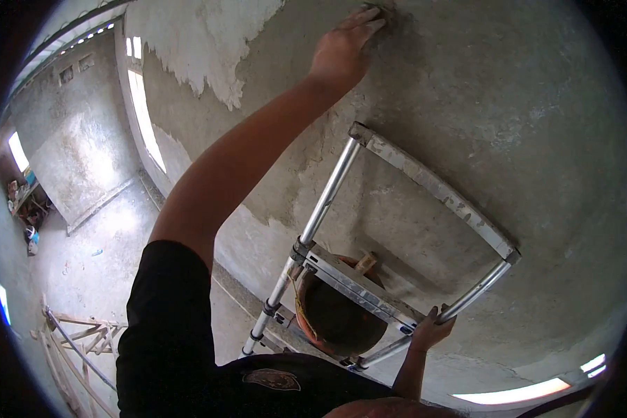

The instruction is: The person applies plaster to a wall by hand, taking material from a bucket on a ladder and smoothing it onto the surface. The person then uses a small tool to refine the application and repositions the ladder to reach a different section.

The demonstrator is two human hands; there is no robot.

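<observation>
My left hand (345, 45) is stretched up against the grey plastered wall (453, 90), its bent fingers round something small and dark that I cannot make out. My right hand (432, 331) is closed round the right rail of an aluminium ladder (334, 180), just beside a rung. The ladder's top bar (435, 188) is spattered with plaster. Behind the middle step (355, 287) hangs or stands a round orange-rimmed bucket (315, 334) with dark contents. A short wooden piece (366, 263) sticks out at its rim.
Pale, uneven patches (209, 42) mark the wall's upper left. Far below lies the floor (94, 268), with a wooden frame (83, 341) at lower left and a cluttered shelf (26, 195) at far left. Bright narrow openings (143, 104) break the walls.
</observation>
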